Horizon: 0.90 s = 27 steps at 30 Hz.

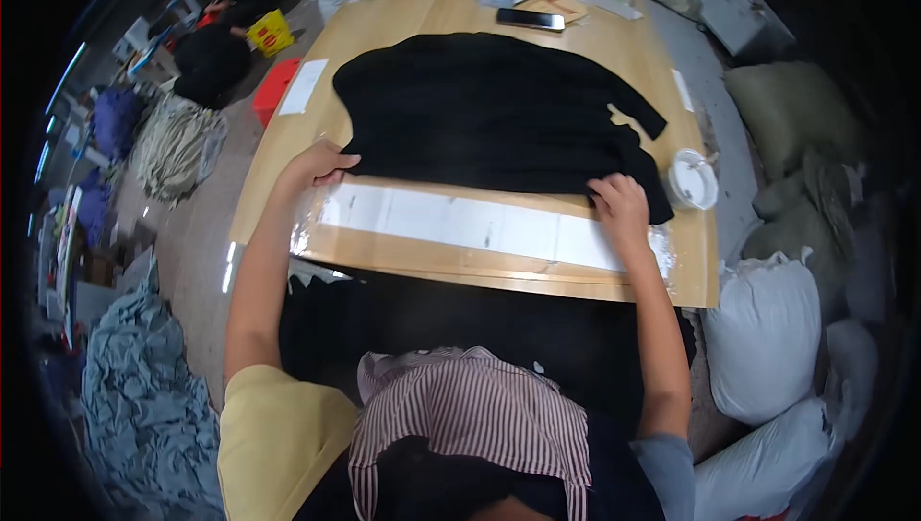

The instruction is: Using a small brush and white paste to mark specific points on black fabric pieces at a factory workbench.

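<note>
A black long-sleeved top (480, 108) lies spread on the wooden table (288, 171), a sleeve reaching toward the right. My left hand (321, 164) pinches its near left corner between thumb and fingers. Farther right, my right hand (622, 202) grips the near edge with bent fingers. That edge runs fairly straight between both hands. Just in front of it, a strip of white paper sheets (460, 222) is taped along the table. More black cloth (470, 329) hangs below the table's near edge, by my striped apron (470, 406).
A white tub (692, 180) stands at the table's right edge. A phone (531, 19) and small containers lie at the far end. White sacks (767, 334) crowd the floor on the right; grey-blue cloth (144, 396) is heaped on the left. Another person (213, 60) crouches far left.
</note>
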Tool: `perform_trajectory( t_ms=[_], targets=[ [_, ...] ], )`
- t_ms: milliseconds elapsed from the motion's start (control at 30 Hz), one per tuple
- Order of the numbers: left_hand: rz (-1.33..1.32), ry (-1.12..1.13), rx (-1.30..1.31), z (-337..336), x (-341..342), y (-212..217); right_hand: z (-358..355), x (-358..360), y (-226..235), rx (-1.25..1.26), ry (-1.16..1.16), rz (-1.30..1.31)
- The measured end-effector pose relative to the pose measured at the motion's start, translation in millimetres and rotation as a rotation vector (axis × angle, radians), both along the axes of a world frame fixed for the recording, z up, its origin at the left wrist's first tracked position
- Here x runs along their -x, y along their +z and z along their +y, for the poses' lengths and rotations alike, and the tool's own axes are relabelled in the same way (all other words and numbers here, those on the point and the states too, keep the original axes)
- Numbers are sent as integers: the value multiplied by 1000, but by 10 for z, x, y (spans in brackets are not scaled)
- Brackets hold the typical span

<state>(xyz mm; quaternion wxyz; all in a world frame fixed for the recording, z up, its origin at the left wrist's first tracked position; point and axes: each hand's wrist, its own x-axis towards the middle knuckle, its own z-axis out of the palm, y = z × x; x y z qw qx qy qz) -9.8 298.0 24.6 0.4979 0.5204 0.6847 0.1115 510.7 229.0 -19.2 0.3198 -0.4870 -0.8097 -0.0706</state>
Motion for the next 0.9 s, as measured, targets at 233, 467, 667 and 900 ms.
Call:
perform_trajectory(
  t_ms=[233,467,667,900],
  targets=[
    [-439,233,31,-548,171,-137,-775,25,-66,157,-103,169],
    [-758,234,-57,-700,279,-366,-887,98,-220,162,-157,292],
    [-794,219,-112,-791,281,-397,-915,117,-230,163,-155,300],
    [279,49,-907,-944,118,-600,-960,72,-275,77,-232,239]
  ],
)
